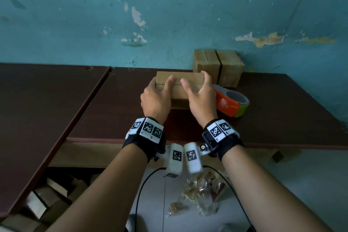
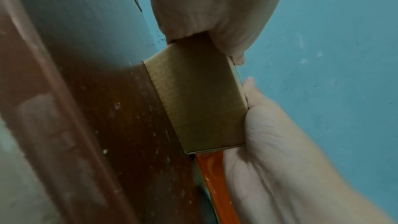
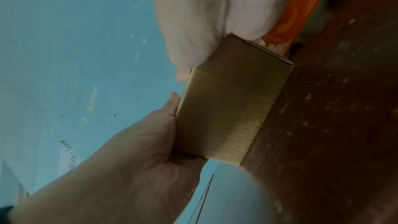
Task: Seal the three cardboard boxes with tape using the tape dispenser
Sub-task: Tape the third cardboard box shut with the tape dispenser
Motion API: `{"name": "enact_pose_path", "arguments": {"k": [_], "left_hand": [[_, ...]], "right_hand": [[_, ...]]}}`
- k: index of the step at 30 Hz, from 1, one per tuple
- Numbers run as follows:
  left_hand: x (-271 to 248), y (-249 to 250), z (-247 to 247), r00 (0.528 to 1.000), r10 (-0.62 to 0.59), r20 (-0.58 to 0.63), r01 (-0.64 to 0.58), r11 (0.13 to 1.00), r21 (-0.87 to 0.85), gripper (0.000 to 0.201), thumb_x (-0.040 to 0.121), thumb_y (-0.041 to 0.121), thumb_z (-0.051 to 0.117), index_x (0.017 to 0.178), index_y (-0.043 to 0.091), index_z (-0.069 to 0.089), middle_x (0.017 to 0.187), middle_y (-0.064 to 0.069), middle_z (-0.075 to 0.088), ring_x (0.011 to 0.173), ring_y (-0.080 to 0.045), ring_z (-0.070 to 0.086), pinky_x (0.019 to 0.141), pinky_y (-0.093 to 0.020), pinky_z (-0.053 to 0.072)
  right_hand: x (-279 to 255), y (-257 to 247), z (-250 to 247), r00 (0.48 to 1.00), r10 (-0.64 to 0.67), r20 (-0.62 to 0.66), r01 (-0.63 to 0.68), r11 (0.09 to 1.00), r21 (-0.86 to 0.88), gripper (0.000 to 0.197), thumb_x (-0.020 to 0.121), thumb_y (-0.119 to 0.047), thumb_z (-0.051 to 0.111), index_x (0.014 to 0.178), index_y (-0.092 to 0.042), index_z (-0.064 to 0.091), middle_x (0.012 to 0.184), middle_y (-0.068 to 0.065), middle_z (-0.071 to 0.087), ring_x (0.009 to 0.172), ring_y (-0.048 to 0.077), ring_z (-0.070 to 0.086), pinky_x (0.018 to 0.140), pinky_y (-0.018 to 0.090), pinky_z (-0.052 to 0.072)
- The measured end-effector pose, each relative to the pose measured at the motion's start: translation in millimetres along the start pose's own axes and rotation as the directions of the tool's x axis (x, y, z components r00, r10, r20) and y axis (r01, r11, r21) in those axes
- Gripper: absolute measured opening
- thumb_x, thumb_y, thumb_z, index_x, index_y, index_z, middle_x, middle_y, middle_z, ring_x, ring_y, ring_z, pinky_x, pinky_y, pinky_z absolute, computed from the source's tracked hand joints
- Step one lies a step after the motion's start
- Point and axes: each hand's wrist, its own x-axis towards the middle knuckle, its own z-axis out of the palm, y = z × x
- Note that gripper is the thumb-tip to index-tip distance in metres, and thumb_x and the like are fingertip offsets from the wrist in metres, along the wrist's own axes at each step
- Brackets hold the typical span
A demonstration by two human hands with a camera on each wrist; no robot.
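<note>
A small cardboard box (image 1: 178,81) lies on the dark brown table (image 1: 282,109), its top flaps meeting in a lengthwise seam. My left hand (image 1: 160,90) grips its left end and my right hand (image 1: 198,92) its right end, thumbs resting on top. The wrist views show the same box (image 2: 200,94) (image 3: 232,105) clamped between the left hand (image 2: 215,14) (image 3: 140,159) and the right hand (image 2: 269,151) (image 3: 204,23). An orange tape dispenser (image 1: 227,102) (image 2: 217,185) (image 3: 301,14) lies just right of the box. Two more boxes (image 1: 206,62) (image 1: 230,68) stand side by side against the wall.
A teal wall (image 1: 169,15) with flaking paint rises right behind the table. A second dark table (image 1: 47,100) adjoins on the left. Cardboard pieces (image 1: 47,194) lie under it, and clear wrappers (image 1: 199,194) and a black cable (image 1: 143,184) are on the floor.
</note>
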Motion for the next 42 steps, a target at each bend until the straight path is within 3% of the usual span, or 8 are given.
{"name": "enact_pose_path", "arguments": {"k": [3,7,12,22,28,33,37,42], "left_hand": [[-3.7,-5.2,-1.8,1.000,0.001,0.002,-0.001,1.000,-0.030,0.097,0.079,0.098,0.043,0.137,0.023,0.066,0.118,0.004,0.077,0.122,-0.023,0.067,0.106,-0.050,0.054],[-8.3,-13.1,-6.8,0.998,0.062,0.018,-0.060,0.994,-0.091,0.082,0.096,0.079,0.040,0.139,0.014,0.064,0.120,0.001,0.076,0.126,-0.025,0.065,0.108,-0.052,0.053],[-6.2,-19.5,-10.4,0.994,0.090,0.056,-0.082,0.989,-0.127,0.066,0.106,0.066,0.037,0.150,0.022,0.059,0.144,0.000,0.066,0.139,-0.021,0.056,0.119,-0.048,0.045],[-2.8,-20.0,-10.7,0.987,-0.034,0.158,0.056,0.988,-0.140,0.092,0.089,0.087,0.029,0.149,0.024,0.059,0.153,-0.002,0.058,0.147,-0.028,0.048,0.122,-0.053,0.039],[-4.6,-18.4,-16.8,0.980,-0.081,0.180,0.107,0.984,-0.140,0.107,0.071,0.100,0.051,0.143,0.022,0.064,0.141,0.002,0.067,0.137,-0.023,0.058,0.116,-0.050,0.048],[-9.3,-13.4,-20.0,0.987,-0.046,0.151,0.059,0.994,-0.087,0.103,0.076,0.096,0.049,0.138,0.016,0.066,0.136,-0.003,0.070,0.130,-0.025,0.062,0.111,-0.050,0.052],[-13.1,-9.5,-21.2,0.994,-0.025,0.107,0.031,0.998,-0.060,0.096,0.076,0.097,0.048,0.126,0.019,0.073,0.133,-0.004,0.072,0.127,-0.030,0.064,0.106,-0.055,0.053],[-16.6,-8.0,-21.5,0.997,-0.022,0.075,0.028,0.997,-0.070,0.094,0.077,0.098,0.049,0.122,0.021,0.075,0.129,-0.003,0.074,0.124,-0.028,0.066,0.106,-0.053,0.054]], "right_hand": [[-3.6,1.2,-2.7,1.000,0.000,0.020,-0.001,0.999,0.034,0.081,0.100,-0.052,0.066,0.165,-0.020,0.029,0.161,0.008,0.048,0.148,0.021,0.045,0.117,0.034,0.042],[-10.0,4.7,-8.9,0.998,-0.018,0.059,0.016,0.999,0.035,0.076,0.108,-0.046,0.055,0.169,-0.019,0.019,0.172,0.005,0.029,0.157,0.015,0.026,0.114,0.016,0.023],[-12.7,6.8,-11.7,0.995,0.002,0.101,-0.007,0.999,0.048,0.074,0.111,-0.045,0.045,0.171,-0.022,0.007,0.174,0.007,0.024,0.160,0.018,0.022,0.115,0.017,0.018],[-5.9,5.9,-15.3,0.992,0.042,0.122,-0.046,0.998,0.034,0.073,0.110,-0.051,0.047,0.169,-0.017,0.020,0.172,0.004,0.031,0.159,0.019,0.026,0.112,0.014,0.016],[-4.2,15.8,-13.0,0.993,0.043,0.106,-0.051,0.996,0.070,0.071,0.101,-0.064,0.054,0.154,-0.016,0.050,0.142,-0.003,0.065,0.133,0.012,0.059,0.113,0.036,0.049],[-2.5,14.4,-15.4,0.994,0.033,0.101,-0.035,0.999,0.019,0.071,0.102,-0.061,0.056,0.156,-0.016,0.049,0.140,-0.007,0.065,0.128,0.005,0.059,0.096,0.013,0.046],[-1.9,14.9,-16.0,0.998,0.015,0.054,-0.016,0.999,0.028,0.065,0.098,-0.064,0.059,0.144,-0.018,0.062,0.125,-0.010,0.073,0.117,0.004,0.067,0.103,0.036,0.057],[-5.8,9.8,-19.0,0.998,-0.004,0.068,0.001,0.999,0.042,0.056,0.101,-0.058,0.061,0.140,-0.018,0.065,0.122,-0.011,0.074,0.114,0.003,0.068,0.103,0.033,0.056]]}}
